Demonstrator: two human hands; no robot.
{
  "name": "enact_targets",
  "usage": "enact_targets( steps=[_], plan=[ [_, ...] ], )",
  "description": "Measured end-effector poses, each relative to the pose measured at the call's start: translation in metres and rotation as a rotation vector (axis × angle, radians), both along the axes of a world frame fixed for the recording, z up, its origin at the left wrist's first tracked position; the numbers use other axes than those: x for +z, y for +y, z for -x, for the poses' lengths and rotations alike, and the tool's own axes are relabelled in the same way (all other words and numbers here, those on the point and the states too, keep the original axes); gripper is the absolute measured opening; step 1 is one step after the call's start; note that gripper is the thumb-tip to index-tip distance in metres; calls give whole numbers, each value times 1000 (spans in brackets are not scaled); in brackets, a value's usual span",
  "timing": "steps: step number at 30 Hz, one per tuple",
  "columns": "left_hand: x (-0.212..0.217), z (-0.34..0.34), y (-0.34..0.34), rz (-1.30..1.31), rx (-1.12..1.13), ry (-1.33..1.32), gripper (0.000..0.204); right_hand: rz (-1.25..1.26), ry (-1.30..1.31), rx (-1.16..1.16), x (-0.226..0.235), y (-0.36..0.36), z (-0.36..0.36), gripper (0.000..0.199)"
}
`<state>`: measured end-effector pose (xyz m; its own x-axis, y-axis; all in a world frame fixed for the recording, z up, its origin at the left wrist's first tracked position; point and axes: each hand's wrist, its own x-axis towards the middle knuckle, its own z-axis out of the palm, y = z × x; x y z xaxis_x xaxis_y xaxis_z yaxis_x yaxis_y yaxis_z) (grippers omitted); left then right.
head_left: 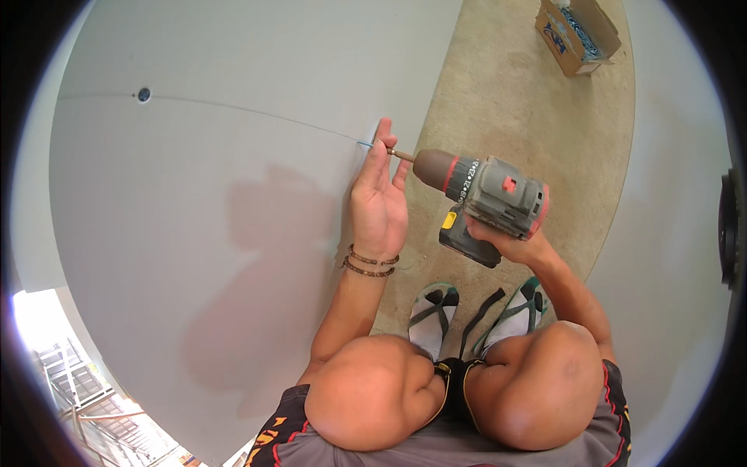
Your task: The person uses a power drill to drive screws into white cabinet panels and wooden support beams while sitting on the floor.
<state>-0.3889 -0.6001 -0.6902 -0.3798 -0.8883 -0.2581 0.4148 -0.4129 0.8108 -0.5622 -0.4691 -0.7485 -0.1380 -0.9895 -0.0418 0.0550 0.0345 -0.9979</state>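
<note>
My right hand [510,241] is wrapped round the grip of a cordless drill [506,198], dark grey with red parts and a brown front. A brass-coloured bit [402,156] sticks out of its chuck toward the grey wall panel [257,70] on the left. Thumb and fingers of my left hand [381,194] pinch a small bluish screw [364,143] in line with the bit; its tip is by the panel, at a thin drawn line [257,112]. Those fingers partly hide the screw's head and the end of the bit.
An opened cardboard box [568,54] with bluish screws stands on the concrete floor [521,93] at the far right. A dark round fitting [144,95] sits in the panel. My sandalled feet [433,311] and a black strap [480,319] are below. A pale wall [669,233] rises at right.
</note>
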Motion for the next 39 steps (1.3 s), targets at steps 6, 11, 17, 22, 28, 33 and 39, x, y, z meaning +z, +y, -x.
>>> enact_targets(
  steps=[6,11,17,22,28,33,39],
  plan=[
    [41,20,19,-42,73,-255,29,-46,-49,61,10,-10,0,32],
    [106,-19,54,785,-15,-1154,39,-31,-259,53,15,-14,8,32],
    [229,-17,35,1482,1174,-1501,36,119,-111,85,15,-16,5,38],
    [231,9,23,1317,1240,-1781,38,128,3,53,10,-12,5,50],
    [222,11,13,1313,1371,-1524,34,92,-20,56,8,-11,6,64],
    [220,17,12,1344,1431,-1407,31,194,79,57,10,-13,6,60],
    [220,30,13,1436,1437,-1435,25,348,181,16,16,-23,6,57]
  ],
)
